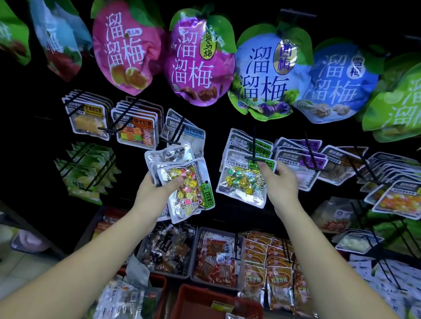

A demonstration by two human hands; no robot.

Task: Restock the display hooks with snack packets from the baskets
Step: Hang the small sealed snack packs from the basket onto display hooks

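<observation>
1. Green packet (3,31), far left: cut by frame edge, blurred.
2. Left hand (153,192): fingers hidden behind its silver candy packets (187,190).
3. Right hand (281,184): whether it pinches hung packet (243,184) or hook (253,143), unclear.
4. Red basket (187,306): cropped by bottom edge.

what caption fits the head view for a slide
Left hand holds a stack of candy packets while the right hand pinches a hanging packet at a display hook, above a red basket.
</observation>
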